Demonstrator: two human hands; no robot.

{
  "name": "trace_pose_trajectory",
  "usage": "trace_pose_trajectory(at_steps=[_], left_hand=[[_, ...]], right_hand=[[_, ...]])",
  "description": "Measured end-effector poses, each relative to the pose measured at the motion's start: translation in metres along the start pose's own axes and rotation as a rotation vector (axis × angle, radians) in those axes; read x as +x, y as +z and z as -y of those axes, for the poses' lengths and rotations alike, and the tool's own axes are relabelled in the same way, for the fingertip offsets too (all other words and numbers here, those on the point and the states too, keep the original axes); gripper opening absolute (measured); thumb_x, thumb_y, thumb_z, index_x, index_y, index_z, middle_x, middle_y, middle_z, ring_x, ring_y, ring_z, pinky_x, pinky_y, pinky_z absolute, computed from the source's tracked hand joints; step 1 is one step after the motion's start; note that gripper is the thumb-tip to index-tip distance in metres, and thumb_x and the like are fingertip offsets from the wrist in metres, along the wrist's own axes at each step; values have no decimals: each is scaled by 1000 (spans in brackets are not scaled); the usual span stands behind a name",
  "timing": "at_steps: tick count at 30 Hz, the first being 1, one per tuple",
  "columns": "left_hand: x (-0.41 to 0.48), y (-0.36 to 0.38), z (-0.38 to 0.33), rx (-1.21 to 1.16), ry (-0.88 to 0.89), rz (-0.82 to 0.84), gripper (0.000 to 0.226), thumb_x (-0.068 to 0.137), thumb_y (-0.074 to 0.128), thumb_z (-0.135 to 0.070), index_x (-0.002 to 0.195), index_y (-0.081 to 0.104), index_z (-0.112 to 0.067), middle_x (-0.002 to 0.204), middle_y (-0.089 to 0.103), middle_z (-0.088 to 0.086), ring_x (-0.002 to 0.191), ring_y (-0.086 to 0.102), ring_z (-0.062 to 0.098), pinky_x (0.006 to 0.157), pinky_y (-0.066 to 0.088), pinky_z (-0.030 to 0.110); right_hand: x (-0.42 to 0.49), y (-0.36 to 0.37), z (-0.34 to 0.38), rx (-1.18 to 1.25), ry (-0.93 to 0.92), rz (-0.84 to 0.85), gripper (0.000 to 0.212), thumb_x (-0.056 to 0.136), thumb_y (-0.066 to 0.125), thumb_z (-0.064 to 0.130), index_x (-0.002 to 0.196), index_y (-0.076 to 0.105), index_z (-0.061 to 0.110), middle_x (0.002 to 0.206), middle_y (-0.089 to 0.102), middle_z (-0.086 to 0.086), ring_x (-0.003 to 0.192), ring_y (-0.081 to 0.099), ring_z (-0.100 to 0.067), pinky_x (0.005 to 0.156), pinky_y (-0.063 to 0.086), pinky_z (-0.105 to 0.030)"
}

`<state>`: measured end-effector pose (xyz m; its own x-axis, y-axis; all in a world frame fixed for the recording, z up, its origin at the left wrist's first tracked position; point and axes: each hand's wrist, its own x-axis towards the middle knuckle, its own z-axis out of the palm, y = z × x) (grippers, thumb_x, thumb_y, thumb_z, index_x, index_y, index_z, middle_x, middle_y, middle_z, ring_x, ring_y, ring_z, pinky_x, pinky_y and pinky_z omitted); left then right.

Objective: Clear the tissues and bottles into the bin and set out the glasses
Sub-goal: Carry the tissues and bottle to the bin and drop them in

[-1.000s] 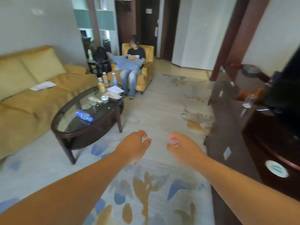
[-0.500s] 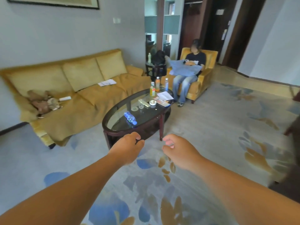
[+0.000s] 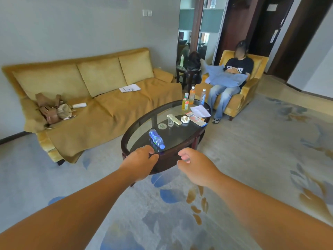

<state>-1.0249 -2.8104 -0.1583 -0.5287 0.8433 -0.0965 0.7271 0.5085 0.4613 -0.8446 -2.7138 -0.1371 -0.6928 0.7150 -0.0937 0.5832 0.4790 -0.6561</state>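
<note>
An oval glass coffee table [image 3: 182, 152] with a dark wooden rim stands ahead of me. A blue-labelled plastic bottle [image 3: 156, 138] lies on its side near the front end. A clear drinking glass [image 3: 170, 120] stands mid-table beside a round coaster [image 3: 162, 126]. Three upright bottles stand at the far end: yellow [image 3: 185, 103], orange [image 3: 192, 95] and clear [image 3: 203, 97]. My left hand [image 3: 139, 162] and my right hand [image 3: 195, 165] hover just short of the table's near rim, fingers loosely curled and holding nothing. No bin shows.
A mustard sofa [image 3: 100, 98] with a brown bag [image 3: 52, 110] and papers [image 3: 129, 87] runs along the left wall. A person [image 3: 232, 78] sits in a yellow armchair beyond the table. Papers [image 3: 200, 111] and a small white dish [image 3: 185, 119] lie on the glass. Patterned carpet covers the floor.
My view has swung left from a dark cabinet to the sofa and table, and the table is now much closer. Both hands stay stretched out in front, empty.
</note>
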Motion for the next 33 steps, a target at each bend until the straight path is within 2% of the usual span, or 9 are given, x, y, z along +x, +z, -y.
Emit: trace_pose_trajectory(at_steps=[7,13,18,27,33], left_hand=[[90,-19,17,-54,2,-1,27,97,41,-40,113,53,-22,107,60,-1,73,50,8,58,36,18],[174,0,19,26,8,67,30,99,39,-36,122,51,-20,122,57,1,92,50,12,74,41,23],[253,13,5,-73,-75,10,37,96,46,-40,124,53,-17,117,62,4,104,59,23,83,46,32],[375,50,-11,-41,-196,26,35,94,47,-42,118,54,-17,107,64,4,97,62,24,77,46,34],[435,89,-4,-33,-257,107,38,94,47,-41,123,51,-15,109,63,6,100,61,27,82,47,37]], right_hand=[[85,-2,9,-5,10,14,37,91,50,33,127,52,28,124,57,6,107,55,-10,92,47,-34],[165,-11,-16,7,39,52,39,91,50,34,130,49,29,126,55,6,107,55,-10,91,48,-34],[254,-28,-52,20,21,92,40,91,51,34,130,49,27,126,56,5,106,56,-10,91,46,-30],[386,-47,-110,37,28,189,41,91,51,36,130,49,26,124,57,5,105,55,-10,84,40,-26],[433,-36,-144,49,62,243,43,91,50,37,132,48,25,127,54,3,107,55,-13,82,40,-27]])
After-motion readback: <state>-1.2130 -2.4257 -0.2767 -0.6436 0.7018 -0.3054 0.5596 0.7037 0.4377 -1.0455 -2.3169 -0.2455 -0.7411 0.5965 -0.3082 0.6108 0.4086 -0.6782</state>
